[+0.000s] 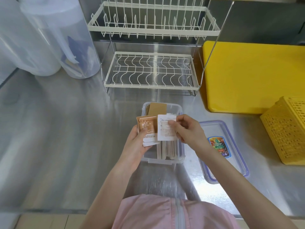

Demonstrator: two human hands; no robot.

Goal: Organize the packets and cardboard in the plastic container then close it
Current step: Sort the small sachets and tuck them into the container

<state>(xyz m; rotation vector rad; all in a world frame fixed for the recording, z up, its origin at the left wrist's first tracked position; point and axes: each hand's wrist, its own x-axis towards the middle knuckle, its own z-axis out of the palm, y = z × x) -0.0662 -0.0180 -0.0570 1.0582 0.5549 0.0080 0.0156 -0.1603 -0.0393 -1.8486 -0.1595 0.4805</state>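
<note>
The grip of the left hand is closed on a small stack of brown and white paper packets, thumb on top and the other fingers hidden under the stack. The grip of the right hand is closed on one white flat packet with small print, pinched at its right edge; the print is too blurred to read. Both hands hold their packets just above the clear rectangular plastic container, which stands open on the steel desk in front of the person.

Inside the container, at the far end, a brown cardboard piece stands upright against the wall. At the near end more thin packets stand on their edges, but the hands cover the middle part of the container, so how many there are I cannot tell.

The clear plastic lid with blue rim and a fruit sticker lies flat on the desk just right of the container, partly hidden by the right forearm.

Behind the container stands a white wire dish rack with two levels. To the right lie a yellow cutting board and a yellow perforated plastic basket, both cut off by the frame edge. At far left stand large translucent plastic jugs; their contents are hard to make out.
</note>
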